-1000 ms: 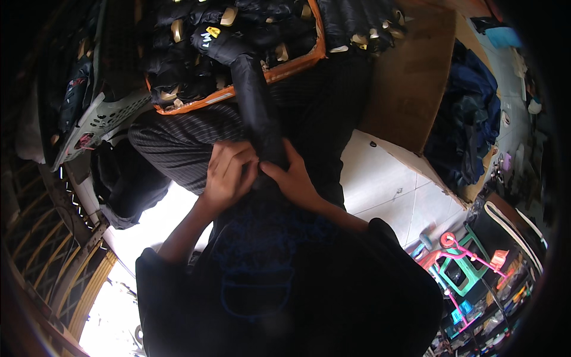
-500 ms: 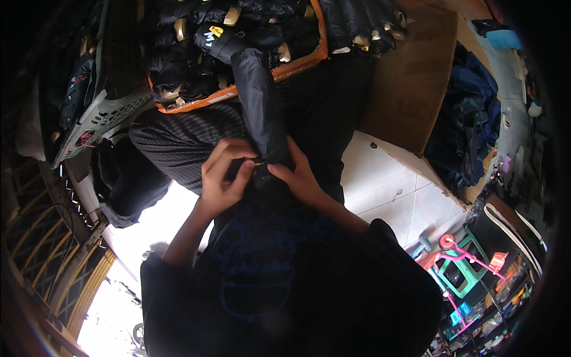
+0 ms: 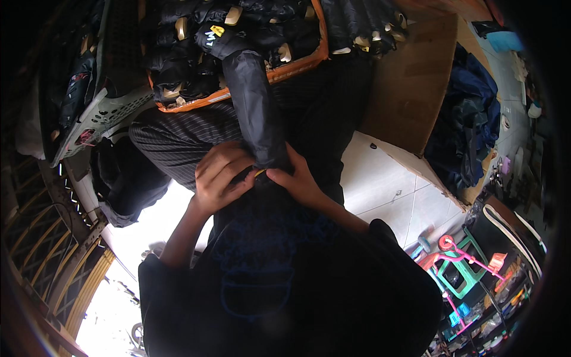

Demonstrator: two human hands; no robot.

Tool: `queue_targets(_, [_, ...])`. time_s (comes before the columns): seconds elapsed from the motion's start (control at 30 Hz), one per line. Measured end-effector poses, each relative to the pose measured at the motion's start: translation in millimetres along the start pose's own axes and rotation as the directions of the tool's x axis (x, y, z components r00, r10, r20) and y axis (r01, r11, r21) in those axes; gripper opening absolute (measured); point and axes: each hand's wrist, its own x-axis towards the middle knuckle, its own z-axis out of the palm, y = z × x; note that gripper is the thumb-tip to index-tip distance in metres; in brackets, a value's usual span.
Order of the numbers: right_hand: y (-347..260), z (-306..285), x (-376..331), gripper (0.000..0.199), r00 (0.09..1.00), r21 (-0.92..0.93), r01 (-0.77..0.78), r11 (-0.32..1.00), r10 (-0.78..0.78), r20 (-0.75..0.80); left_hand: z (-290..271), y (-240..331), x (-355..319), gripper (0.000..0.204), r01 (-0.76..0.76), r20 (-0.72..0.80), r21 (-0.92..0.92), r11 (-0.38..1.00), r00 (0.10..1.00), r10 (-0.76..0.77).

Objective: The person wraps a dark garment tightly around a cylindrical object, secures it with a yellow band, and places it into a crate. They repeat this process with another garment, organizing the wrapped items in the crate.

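the folded umbrella point(image 3: 257, 107) in its dark sleeve runs from the fingers up and away to the orange crate point(image 3: 297, 64), its far tip with a small yellow tag lying over the crate's load. its near end sits right between both hands, over the lap in striped trousers point(image 3: 178, 140). the left hand point(image 3: 220, 175) curls around that end from one side, fingers point(image 3: 229, 163) bent and closed against the fabric; the right hand point(image 3: 297, 178) meets it from the other side, thumb and fingers pinched tight at the sleeve's mouth. a glint of yellow shows just where the two sets of fingertips touch, too small to tell what it is.

judging by the grip, the step in hand is work at the sleeve's opening: seating or closing it over the umbrella's end. the next move would seem to call for a steady hold by one hand while the other pulls or tucks the fabric, as the cloth is slick and the opening tight.

beyond the fingers, the crate is packed with more dark folded umbrellas. off past the right hand stand a cardboard sheet point(image 3: 410, 89) and a white tile floor point(image 3: 380, 190); past the left, a grey basket point(image 3: 101, 116).
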Motion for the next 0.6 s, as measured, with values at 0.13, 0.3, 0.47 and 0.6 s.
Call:
queue_targets(0.13, [-1, 1, -1, 0.058, 0.999, -0.058, 0.044, 0.997, -0.044, -0.009, 4, 0, 0, 0.025, -0.116, 0.022, 0.115, 0.987, 0.993, 0.114])
queue_targets(0.3, [2, 0, -2, 0.056, 0.997, -0.077, -0.005, 0.997, 0.0, -0.076, 15, -7, 1, 0.023, -0.137, -0.024, 0.122, 0.983, 0.99, 0.141])
queue_targets(0.47, [4, 6, -5, 0.052, 0.971, -0.152, -0.04, 0.988, 0.002, -0.241, 20, 1, 2, 0.024, -0.103, -0.027, 0.081, 0.991, 0.994, 0.105])
queue_targets(0.6, [6, 8, -7, 0.052, 0.966, -0.164, -0.019, 0.986, -0.024, -0.257, 27, 4, -10, 0.027, -0.068, -0.017, 0.061, 0.996, 0.997, 0.069])
